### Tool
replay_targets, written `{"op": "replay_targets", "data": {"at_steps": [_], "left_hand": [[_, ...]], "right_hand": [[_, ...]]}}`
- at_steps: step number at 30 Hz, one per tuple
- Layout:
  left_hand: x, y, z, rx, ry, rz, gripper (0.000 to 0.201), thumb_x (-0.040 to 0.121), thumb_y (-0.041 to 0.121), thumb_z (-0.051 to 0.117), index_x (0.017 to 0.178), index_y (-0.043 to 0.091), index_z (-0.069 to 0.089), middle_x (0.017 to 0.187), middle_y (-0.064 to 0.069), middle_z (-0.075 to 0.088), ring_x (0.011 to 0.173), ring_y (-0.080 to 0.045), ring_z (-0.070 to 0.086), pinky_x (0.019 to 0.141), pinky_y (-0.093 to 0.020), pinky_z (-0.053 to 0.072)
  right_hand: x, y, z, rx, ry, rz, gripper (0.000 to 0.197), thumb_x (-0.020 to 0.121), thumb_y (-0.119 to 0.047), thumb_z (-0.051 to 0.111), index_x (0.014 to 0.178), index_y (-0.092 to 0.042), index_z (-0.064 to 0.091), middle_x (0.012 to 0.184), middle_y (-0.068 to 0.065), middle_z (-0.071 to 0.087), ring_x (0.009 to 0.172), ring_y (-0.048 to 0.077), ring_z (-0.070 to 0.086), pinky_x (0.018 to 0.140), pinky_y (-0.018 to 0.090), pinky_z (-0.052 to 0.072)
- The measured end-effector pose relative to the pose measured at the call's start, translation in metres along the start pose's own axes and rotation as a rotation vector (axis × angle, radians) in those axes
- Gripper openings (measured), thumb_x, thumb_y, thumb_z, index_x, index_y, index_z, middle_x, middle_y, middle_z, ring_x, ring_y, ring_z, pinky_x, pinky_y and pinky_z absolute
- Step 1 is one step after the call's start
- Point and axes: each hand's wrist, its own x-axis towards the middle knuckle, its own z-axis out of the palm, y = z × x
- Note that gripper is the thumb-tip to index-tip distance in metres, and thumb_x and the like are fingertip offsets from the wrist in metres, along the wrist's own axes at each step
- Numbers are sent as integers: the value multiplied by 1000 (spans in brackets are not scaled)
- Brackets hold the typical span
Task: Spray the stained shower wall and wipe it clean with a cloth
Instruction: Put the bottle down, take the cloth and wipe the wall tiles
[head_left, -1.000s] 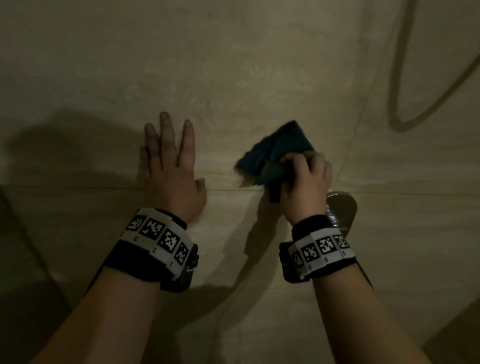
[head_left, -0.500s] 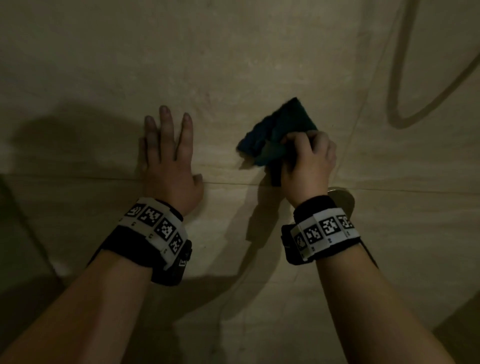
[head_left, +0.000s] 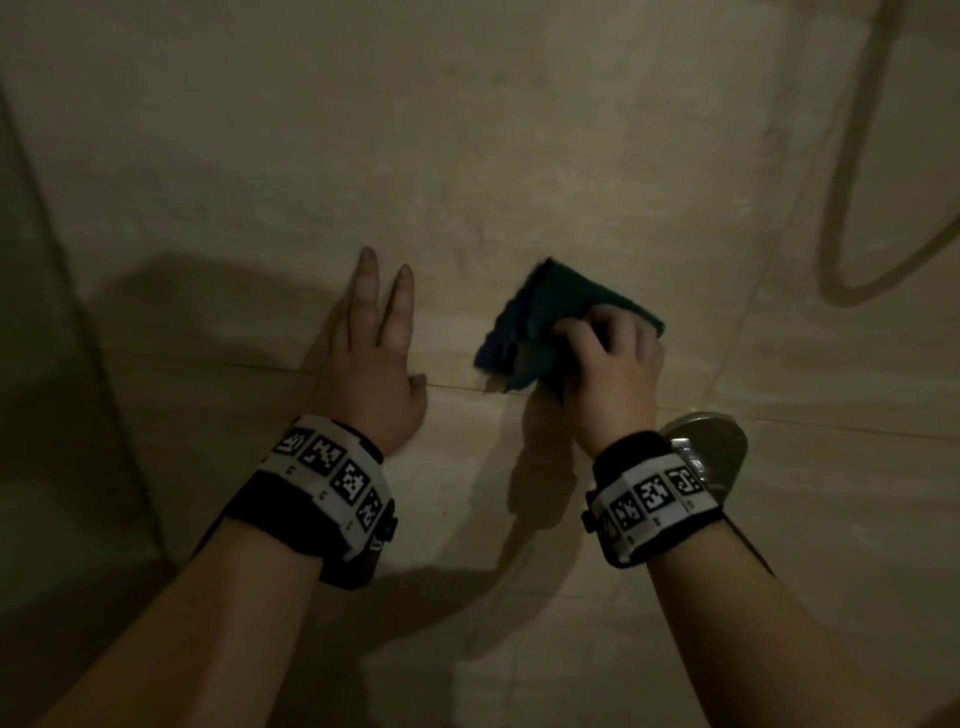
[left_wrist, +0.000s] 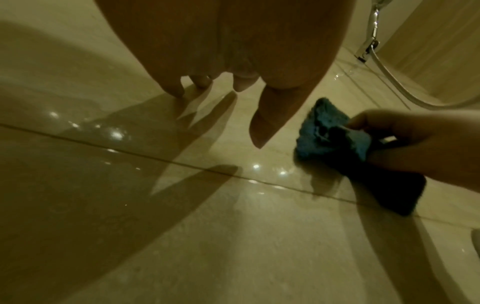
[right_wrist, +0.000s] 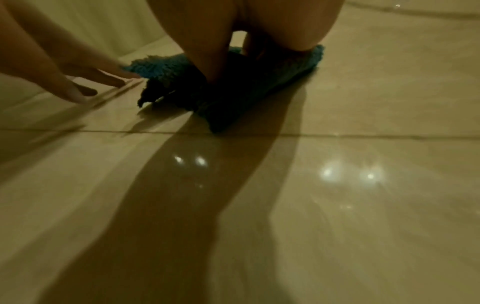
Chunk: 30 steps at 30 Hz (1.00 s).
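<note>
Cloth (head_left: 558, 322), bunched in right hand (head_left: 615, 374) grip, has slid back down from 0.5 s ago, ending just above grout line at 3 o'clock of left hand (head_left: 376, 364), which lies flat, fingers straight, on shower wall (head_left: 467, 156). Wiping stroke ongoing, w/ no spray bottle visible.

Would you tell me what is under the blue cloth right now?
The blue cloth, gripped by the right hand, lies against the tiled wall. Any stain beneath it is covered and cannot be seen.

No words or numbers are showing that can be read. The wristbands (head_left: 332, 483) are carrying black-and-white square code patterns, not letters. The wall (head_left: 467, 156) is showing no writing.
</note>
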Motion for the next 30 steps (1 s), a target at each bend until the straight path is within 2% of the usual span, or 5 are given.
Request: {"op": "replay_targets", "data": {"at_steps": [4, 10, 17, 23, 30], "left_hand": [[1, -12, -6, 8, -2, 0, 90, 88, 23, 58, 150, 13, -6, 157, -10, -20, 147, -26, -6, 121, -35, 9], [1, -25, -11, 75, -35, -3, 85, 91, 30, 53, 151, 13, -6, 157, -8, -22, 147, -25, -11, 121, -32, 3], [-3, -54, -16, 24, -34, -57, 87, 90, 26, 54, 150, 12, -7, 157, -9, -20, 146, -27, -13, 120, -35, -1], [-4, -83, -22, 25, -7, -48, 91, 83, 17, 64, 149, 3, 4, 158, -15, -8, 147, -34, -3, 119, -41, 6], [-5, -106, -34, 62, -60, -103, 88, 87, 25, 58, 151, 14, -3, 157, -13, -17, 147, -31, -10, 120, -42, 3]], "right_hand": [[37, -17, -15, 12, 120, 6, 38, 71, -15, 66, 108, -10, 66, 112, 27, 57, 106, 48, 49, 90, 54, 40], [74, -47, -20, 8, 215, 17, 36, 79, -15, 61, 114, -13, 64, 120, 22, 56, 113, 46, 48, 94, 49, 38], [2, -63, 29, -118, -49, -179, 40, 71, -29, 41, 98, -17, 69, 102, 16, 65, 100, 31, 42, 80, 43, 50], [49, -89, 11, -50, 46, -108, 36, 76, -25, 49, 105, -13, 67, 108, 22, 61, 102, 41, 53, 83, 45, 44], [87, -124, 11, -17, 165, -96, 34, 76, -17, 64, 110, -13, 65, 114, 21, 59, 108, 43, 51, 88, 44, 40]]}}
